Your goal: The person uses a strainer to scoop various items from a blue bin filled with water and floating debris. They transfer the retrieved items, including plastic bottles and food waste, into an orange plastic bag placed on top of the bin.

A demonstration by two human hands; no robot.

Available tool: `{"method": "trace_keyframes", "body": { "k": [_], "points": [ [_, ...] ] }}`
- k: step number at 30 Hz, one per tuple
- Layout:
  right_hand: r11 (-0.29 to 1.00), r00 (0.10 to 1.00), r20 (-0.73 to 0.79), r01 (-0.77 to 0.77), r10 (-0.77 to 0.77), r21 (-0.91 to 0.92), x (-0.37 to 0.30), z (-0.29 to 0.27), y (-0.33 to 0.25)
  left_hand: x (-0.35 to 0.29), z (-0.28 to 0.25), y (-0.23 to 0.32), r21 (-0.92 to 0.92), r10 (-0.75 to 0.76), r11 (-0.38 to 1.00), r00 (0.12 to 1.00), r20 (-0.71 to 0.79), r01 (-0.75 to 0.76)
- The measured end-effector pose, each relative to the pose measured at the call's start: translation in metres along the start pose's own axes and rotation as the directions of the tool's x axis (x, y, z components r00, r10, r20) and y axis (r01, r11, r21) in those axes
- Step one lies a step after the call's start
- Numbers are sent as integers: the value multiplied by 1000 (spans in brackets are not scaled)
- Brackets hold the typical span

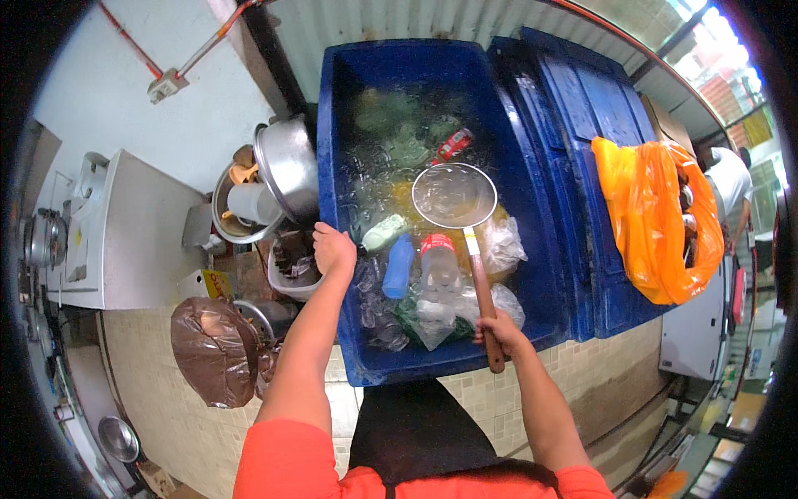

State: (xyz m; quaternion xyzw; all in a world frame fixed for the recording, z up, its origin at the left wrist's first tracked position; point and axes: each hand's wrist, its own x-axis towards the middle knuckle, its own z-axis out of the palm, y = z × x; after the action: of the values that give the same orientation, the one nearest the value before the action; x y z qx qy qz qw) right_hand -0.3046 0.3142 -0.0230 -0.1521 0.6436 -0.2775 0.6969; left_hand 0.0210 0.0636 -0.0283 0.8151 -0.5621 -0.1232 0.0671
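My right hand (502,331) is closed round the wooden handle of a round skimmer (484,299). Its mesh head (455,196) is over the water and ice in a large blue tub (544,241). My left hand (334,251) is at the tub's left rim with its fingers curled over the edge. Close to it floats a pale green bottle (384,233) with a dark cap. Also in the water are a blue bottle (398,266), a clear bottle with a red label (440,262), a red can (453,145) and clear plastic bags (504,245).
An orange bag (648,224) with cans inside lies on the blue lid (582,91) at right. Metal pots (287,166), a white bin (291,274) and a brown plastic-covered bundle (214,353) stand left of the tub. A person (731,187) is at the far right.
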Motion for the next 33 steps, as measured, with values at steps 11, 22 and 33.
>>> {"method": "trace_keyframes", "body": {
  "k": [11, 22, 33],
  "points": [
    [560, 903, -282, -57, -325, -827, -214, 20, -99, 5, 4, -12, -94, 113, 989, 994, 12, -111],
    [329, 579, -59, 374, -813, -867, -67, 16, -229, 2, 2, -8, -83, 55, 995, 998, 22, -53],
    [358, 657, -204, 107, -726, -928, 136, -7, -324, 3, -4, 12, 66, -64, 996, 997, 40, 61]
  ]
}}
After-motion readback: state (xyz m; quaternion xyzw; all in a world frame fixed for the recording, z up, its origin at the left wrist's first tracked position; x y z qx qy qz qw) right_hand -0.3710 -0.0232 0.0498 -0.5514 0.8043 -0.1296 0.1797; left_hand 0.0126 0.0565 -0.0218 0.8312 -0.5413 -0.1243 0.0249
